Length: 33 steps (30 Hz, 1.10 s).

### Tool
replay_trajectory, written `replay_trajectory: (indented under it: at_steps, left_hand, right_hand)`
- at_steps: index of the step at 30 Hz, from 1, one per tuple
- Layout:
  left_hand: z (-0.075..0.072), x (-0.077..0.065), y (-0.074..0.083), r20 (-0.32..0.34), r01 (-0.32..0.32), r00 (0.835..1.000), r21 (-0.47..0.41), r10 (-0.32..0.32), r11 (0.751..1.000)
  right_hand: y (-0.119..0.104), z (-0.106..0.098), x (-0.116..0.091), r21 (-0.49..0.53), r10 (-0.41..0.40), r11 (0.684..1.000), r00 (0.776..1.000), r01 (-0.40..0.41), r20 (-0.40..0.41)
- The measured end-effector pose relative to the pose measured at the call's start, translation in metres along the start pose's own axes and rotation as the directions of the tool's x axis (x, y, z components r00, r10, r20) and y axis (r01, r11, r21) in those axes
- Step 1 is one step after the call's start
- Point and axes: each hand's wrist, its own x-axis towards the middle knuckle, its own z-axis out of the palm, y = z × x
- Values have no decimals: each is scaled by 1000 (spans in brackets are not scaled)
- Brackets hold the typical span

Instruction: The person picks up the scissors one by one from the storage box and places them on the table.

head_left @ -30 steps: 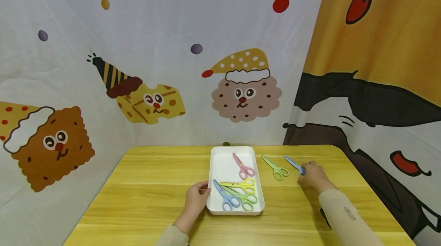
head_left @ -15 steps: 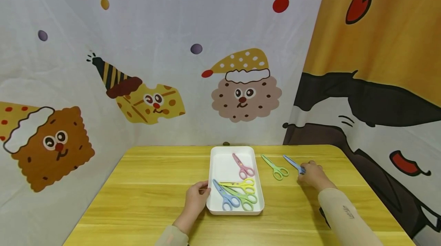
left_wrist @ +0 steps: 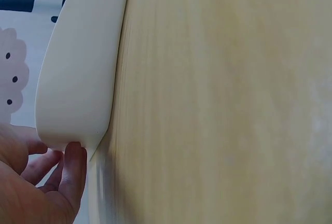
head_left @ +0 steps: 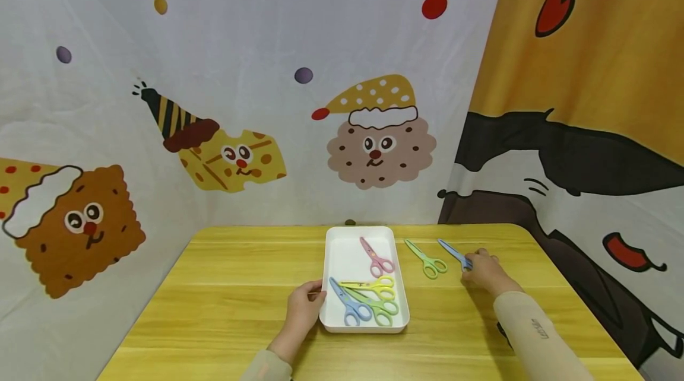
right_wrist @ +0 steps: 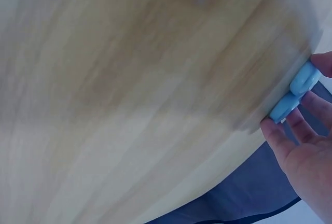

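Nearest, two pale beige sleeves (head_left: 540, 333) are seen at the table's front, with the left hand (head_left: 302, 311) placed at the left side of the white tray (head_left: 342, 253); its thumb and fingers are rested lightly against the outer wall, set a little apart rather than tightly closed. In the tray's near half, light blue scissors (head_left: 348, 304), green scissors (head_left: 371, 304) and yellow scissors (head_left: 375, 287) are grouped, the green pair being partly overlapped by the yellow. Farther back in the tray, pink scissors (head_left: 372, 255) are laid with their handles near the right wall. To the right of the tray, well apart from it, the darker blue scissors (head_left: 453, 251) are held by the right hand (head_left: 486, 271): the handles are pinched between thumb and fingers, and the blades are pointed away and to the left. Whether this pair is lifted off the wooden table (head_left: 240, 274) cannot be told. Between it and the tray, a second green pair (head_left: 426, 259) is laid on the table. Behind everything, a white cloth backdrop (head_left: 240, 43) printed with cartoon faces is hung.
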Motion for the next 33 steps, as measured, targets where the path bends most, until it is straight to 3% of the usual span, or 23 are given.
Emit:
replay_trajectory:
  at_steps: [33]
  left_hand:
    - [0,1,0,4,2,1000,13,-2,1000]
  right_hand:
    - [-2,5,-4,28,-1,1000,998,3,-59]
